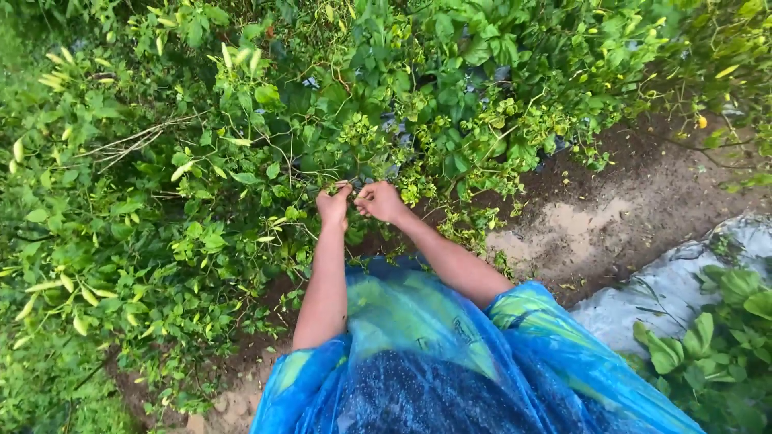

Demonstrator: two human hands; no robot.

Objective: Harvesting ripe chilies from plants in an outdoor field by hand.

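Both my arms reach forward into a dense green pepper bush (241, 161) with pale yellow-green chilli pods (182, 169) among its leaves. My left hand (334, 206) and my right hand (381, 201) are close together at the bush's lower edge, fingers pinched on small stems or leaves; what exactly they grip is too small to tell. I wear a blue transparent plastic rain cover (450, 362) over my body.
A bare brown soil path (595, 225) runs to the right of the bush. Grey plastic mulch sheet (683, 281) with broad-leafed plants (716, 345) lies at the lower right. Grass (40, 386) borders the lower left.
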